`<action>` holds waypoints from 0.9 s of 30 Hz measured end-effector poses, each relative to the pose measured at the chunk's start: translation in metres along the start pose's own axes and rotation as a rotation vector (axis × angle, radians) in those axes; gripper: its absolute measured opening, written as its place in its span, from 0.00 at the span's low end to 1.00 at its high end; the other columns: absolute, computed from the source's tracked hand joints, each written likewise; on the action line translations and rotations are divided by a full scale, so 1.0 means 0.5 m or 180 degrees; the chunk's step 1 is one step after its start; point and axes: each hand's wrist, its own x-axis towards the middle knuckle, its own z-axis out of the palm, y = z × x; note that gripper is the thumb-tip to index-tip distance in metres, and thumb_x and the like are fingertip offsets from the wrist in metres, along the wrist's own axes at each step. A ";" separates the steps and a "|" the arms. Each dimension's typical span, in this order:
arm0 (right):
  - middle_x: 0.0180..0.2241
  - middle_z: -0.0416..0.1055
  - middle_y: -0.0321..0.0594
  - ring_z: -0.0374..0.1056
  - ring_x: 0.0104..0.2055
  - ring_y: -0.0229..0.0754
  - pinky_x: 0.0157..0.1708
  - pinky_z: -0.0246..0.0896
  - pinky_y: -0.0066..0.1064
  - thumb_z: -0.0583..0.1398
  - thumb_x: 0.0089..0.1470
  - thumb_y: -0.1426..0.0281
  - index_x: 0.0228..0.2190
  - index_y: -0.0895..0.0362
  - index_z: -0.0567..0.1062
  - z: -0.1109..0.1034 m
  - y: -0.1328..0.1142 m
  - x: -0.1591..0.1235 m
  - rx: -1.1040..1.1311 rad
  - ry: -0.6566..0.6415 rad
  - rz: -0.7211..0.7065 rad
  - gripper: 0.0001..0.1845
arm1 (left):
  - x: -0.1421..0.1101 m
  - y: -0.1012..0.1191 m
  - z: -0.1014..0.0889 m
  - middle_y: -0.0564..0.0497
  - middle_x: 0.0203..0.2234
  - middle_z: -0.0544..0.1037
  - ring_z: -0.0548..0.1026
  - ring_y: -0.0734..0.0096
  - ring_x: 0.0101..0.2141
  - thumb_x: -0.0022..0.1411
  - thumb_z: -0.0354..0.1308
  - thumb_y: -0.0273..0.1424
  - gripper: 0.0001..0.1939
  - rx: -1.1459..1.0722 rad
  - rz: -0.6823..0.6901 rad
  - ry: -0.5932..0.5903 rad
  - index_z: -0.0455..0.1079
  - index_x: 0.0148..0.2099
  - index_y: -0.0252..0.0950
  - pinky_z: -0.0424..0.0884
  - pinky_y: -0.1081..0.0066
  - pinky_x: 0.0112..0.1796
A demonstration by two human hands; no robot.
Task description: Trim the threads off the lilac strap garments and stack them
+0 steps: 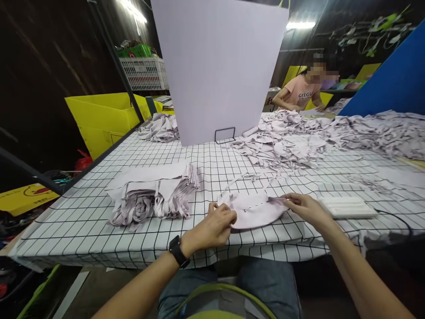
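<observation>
A pale pinkish-white fabric piece with a curved lower edge and thin straps lies near the front edge of the table. My left hand, with a dark watch on its wrist, has its fingers closed on the left end of the piece. At the opposite end, my right hand pinches the fabric's corner between thumb and fingers. Left of my hands sits a neat stack of similar fabric pieces, their straps bunched toward the front.
A grid-patterned cloth covers the table. A tall pale board stands at the back, with heaped fabric pieces beside it. A white corded device lies right of my right hand. Another person works at the far side.
</observation>
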 end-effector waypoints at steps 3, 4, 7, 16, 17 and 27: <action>0.16 0.66 0.34 0.62 0.22 0.43 0.24 0.54 0.32 0.58 0.50 0.48 0.44 0.57 0.83 0.003 0.025 -0.009 0.0078 -0.0051 0.0003 0.31 | 0.020 0.012 0.008 0.47 0.38 0.76 0.70 0.55 0.48 0.63 0.60 0.31 0.14 -0.0031 -0.0252 -0.0064 0.65 0.50 0.37 0.59 0.52 0.53; 0.16 0.63 0.32 0.61 0.21 0.42 0.24 0.54 0.32 0.57 0.52 0.48 0.49 0.57 0.81 0.001 0.030 -0.010 0.0065 -0.0058 -0.0030 0.33 | 0.030 0.017 0.011 0.46 0.39 0.76 0.70 0.53 0.49 0.65 0.60 0.35 0.15 -0.0006 -0.0300 -0.0080 0.65 0.52 0.37 0.59 0.50 0.53; 0.17 0.63 0.33 0.62 0.22 0.44 0.25 0.57 0.33 0.54 0.57 0.52 0.54 0.55 0.79 -0.002 0.047 -0.012 -0.0306 -0.0042 -0.0199 0.32 | 0.066 0.035 0.022 0.44 0.41 0.77 0.69 0.51 0.51 0.70 0.56 0.39 0.12 0.0181 -0.0408 -0.0120 0.68 0.49 0.37 0.59 0.49 0.52; 0.54 0.73 0.49 0.70 0.54 0.58 0.50 0.67 0.49 0.59 0.54 0.62 0.52 0.49 0.79 0.054 0.051 0.020 -0.0943 0.0140 -0.1227 0.23 | 0.156 0.064 0.085 0.41 0.46 0.75 0.68 0.52 0.49 0.71 0.52 0.32 0.08 0.0692 -0.0196 -0.0406 0.67 0.47 0.34 0.63 0.49 0.48; 0.51 0.75 0.49 0.71 0.52 0.57 0.49 0.67 0.49 0.58 0.55 0.65 0.49 0.49 0.80 0.064 0.046 0.027 -0.0986 0.0131 -0.1297 0.21 | 0.159 0.063 0.091 0.42 0.44 0.76 0.68 0.52 0.48 0.71 0.51 0.31 0.07 0.0692 -0.0183 -0.0409 0.67 0.46 0.34 0.63 0.51 0.47; 0.20 0.74 0.41 0.72 0.24 0.51 0.24 0.64 0.39 0.56 0.52 0.65 0.30 0.54 0.82 0.022 0.051 0.052 -0.1023 0.0287 -0.0440 0.15 | 0.111 0.109 0.048 0.47 0.36 0.74 0.68 0.63 0.40 0.65 0.51 0.25 0.02 0.0370 0.0460 -0.0460 0.63 0.40 0.35 0.60 0.60 0.45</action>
